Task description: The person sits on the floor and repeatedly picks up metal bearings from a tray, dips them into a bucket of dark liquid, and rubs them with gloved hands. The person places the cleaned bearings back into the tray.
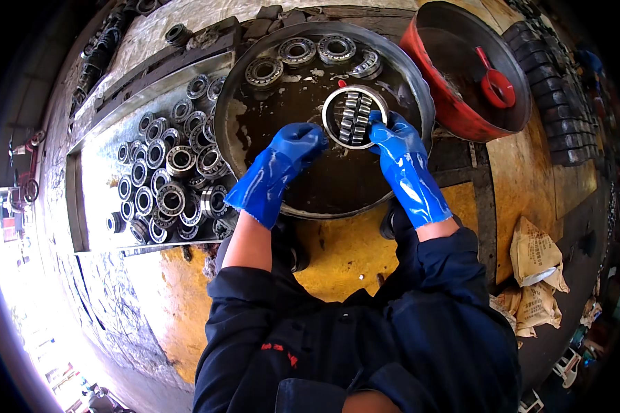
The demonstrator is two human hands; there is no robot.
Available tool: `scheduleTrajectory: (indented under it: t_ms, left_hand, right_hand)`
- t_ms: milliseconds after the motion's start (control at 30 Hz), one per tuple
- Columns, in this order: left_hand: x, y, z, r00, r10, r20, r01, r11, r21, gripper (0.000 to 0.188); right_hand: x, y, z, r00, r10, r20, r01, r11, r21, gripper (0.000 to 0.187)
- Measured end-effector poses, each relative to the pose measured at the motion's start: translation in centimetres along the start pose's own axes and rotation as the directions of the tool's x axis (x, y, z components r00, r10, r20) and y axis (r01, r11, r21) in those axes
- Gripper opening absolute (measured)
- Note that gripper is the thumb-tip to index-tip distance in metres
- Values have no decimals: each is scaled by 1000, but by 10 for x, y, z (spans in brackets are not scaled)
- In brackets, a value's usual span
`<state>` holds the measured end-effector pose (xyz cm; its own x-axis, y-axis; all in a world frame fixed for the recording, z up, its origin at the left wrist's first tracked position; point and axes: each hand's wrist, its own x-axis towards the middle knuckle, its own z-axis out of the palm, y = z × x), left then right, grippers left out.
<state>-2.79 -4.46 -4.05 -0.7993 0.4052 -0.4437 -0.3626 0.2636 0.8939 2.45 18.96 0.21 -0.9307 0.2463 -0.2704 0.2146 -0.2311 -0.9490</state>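
Note:
Both my hands wear long blue rubber gloves. My right hand [397, 138] grips the right side of a roller bearing [355, 117], thumb and fingers at its rim. Its outer ring faces me, with two rows of shiny rollers turned crosswise inside it. My left hand [300, 143] is closed just left of the bearing, apart from it; whatever its curled fingers may hold is hidden. Both hands are above a round metal tub [229, 148] of dark, murky liquid. Several bearings [297, 51] sit along the tub's far side. A small red piece [342, 83] shows just beyond the held bearing.
A metal tray [77, 199] at left carries a heap of many bearings [171, 198]. A red tub [420, 82] at far right holds a red dipper [497, 88]. Dark stacked parts [551, 103] line the right side. Torn brown paper bags [536, 255] lie lower right.

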Motion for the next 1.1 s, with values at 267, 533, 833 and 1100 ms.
scheduleTrajectory:
  t_ms: [267,533,833,1100]
  left_hand:
    - [-7,15,36,998,-62,28,68,902,-427,43]
    - [6,11,43,860,327,-392,28,736,677,36]
    - [-11,23,34,794,496,-351,-11,590,807,43]
    - [-13,29,34,987,-159,-27,149,964,-220,36]
  right_hand:
    - [-11,-19,6,996,-71,45,84,904,-420,43]
    - [2,-1,2,975,-159,158,223,761,-610,45]
    - [-10,-4,2,979,131,153,-44,879,-474,39]
    - [-9,-15,-1,972,189,142,-102,878,-468,39]
